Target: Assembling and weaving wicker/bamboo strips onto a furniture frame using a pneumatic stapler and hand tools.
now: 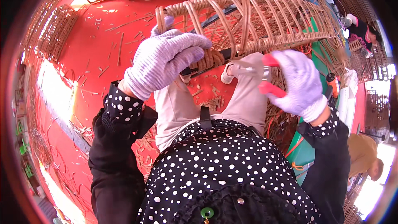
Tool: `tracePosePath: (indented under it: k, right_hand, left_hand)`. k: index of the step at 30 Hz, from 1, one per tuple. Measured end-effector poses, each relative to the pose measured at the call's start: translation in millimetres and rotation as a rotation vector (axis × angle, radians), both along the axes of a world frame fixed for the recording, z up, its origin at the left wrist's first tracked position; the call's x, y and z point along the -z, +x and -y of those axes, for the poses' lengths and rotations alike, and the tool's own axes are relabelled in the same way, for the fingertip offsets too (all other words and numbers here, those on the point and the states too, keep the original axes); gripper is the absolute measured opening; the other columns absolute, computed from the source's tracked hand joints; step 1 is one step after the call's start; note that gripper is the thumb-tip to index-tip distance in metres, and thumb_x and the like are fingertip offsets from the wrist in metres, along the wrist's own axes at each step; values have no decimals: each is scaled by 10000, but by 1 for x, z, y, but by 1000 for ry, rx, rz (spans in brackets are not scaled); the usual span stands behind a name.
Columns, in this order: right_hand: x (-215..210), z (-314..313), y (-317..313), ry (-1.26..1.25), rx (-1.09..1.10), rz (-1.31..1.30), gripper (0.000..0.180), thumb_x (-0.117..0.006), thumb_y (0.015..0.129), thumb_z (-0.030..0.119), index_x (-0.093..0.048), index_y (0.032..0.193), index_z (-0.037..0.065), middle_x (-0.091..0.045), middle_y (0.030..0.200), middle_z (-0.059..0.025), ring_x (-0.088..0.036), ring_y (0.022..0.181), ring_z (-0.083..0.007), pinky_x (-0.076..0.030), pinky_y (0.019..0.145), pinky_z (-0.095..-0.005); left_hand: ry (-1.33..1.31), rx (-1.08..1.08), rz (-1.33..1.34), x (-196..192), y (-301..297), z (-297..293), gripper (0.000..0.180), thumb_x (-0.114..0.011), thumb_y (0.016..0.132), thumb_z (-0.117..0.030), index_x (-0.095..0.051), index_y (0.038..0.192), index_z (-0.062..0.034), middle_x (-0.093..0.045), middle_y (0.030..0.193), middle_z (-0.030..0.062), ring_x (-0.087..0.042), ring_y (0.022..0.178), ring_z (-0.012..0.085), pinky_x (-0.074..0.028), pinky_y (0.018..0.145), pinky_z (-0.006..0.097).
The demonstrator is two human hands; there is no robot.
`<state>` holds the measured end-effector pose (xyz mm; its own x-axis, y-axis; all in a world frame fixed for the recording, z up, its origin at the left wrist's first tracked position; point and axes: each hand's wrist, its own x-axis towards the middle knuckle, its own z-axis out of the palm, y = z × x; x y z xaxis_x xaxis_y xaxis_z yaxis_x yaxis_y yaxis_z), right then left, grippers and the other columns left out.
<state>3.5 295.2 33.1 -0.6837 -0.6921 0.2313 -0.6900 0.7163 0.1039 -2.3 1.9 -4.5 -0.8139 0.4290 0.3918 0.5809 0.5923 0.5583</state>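
A long basket of woven brown cane (286,37) with a tall looped handle lies across the view, beyond my knees. My left hand (166,56), in a pale lilac knit glove, is closed at the basket's left end, its fingers around the cane there. My right hand (300,81), gloved alike, is closed around a pair of red-handled cutters (271,61). Their metal blades point left, toward the basket's near side, and are blurred. The right fingers partly hide the handles.
Cut cane scraps (213,97) litter the red floor (95,37). More woven baskets (56,31) stand at the far left and back. A green board (304,157) runs along my right side. Another person (362,155) bends at the far right, and one more is farther back.
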Motion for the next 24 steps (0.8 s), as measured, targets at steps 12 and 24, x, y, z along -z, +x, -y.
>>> tracePosePath:
  k: [12, 24]
  right_hand:
    - [-4, 53, -20, 149, -138, -73, 693, -715, 533, 375, -480, 1093, 40, -477, 973, -96, -479, 894, -251, -390, 740, -373]
    - [10, 33, -21, -85, -168, 0, 504, -704, 616, 298, -535, 1027, 61, -555, 842, -91, -567, 745, -265, -459, 645, -369]
  left_hand:
    - [70, 2, -34, 3, -7, 4, 162, -599, 792, -74, -633, 950, -77, -641, 825, 51, -591, 781, 179, -400, 845, 289]
    - [631, -184, -104, 17, 23, 17, 427, -555, 776, 66, -470, 1182, -33, -501, 1168, 95, -490, 1060, 184, -421, 885, 305]
